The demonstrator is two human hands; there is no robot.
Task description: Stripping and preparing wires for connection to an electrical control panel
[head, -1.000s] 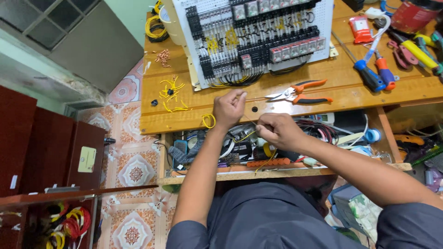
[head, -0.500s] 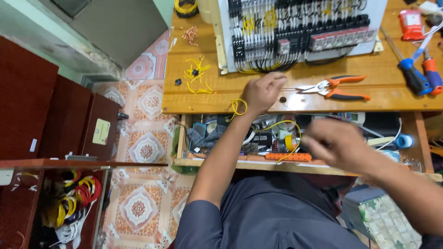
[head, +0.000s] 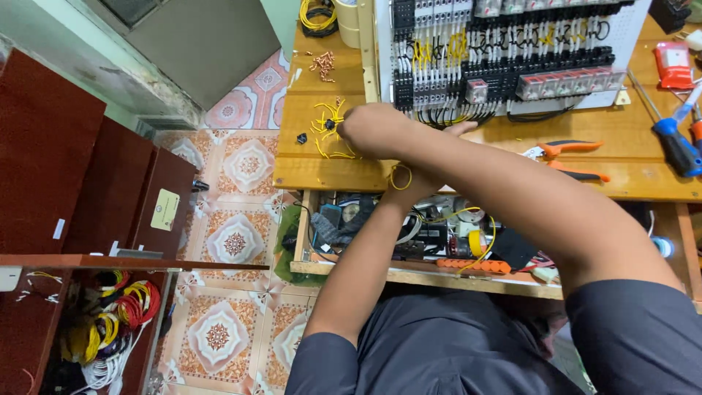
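Note:
My right arm crosses over my left one to the left part of the wooden bench [head: 329, 172]. My right hand [head: 376, 128] is curled, its fingertips at a small pile of short yellow wire pieces [head: 325, 132]; what it holds is hidden. Only the fingertips of my left hand [head: 459, 129] show from under the right forearm, just below the white wiring panel [head: 512, 58] with its rows of black terminals. A thin yellow loop [head: 400, 177] hangs at my left wrist.
Orange-handled pliers [head: 570, 157] and a blue screwdriver [head: 676, 143] lie to the right. Copper ferrules [head: 322, 62], a yellow wire coil [head: 318, 14] and a small black part [head: 300, 137] sit at the left. Dark red cabinets [head: 73, 168] stand left, wire bundles [head: 117, 314] below.
My right hand has left the bench's front edge and swung left across my left arm to the yellow wire pieces. My left hand stayed near the panel. The view shifted.

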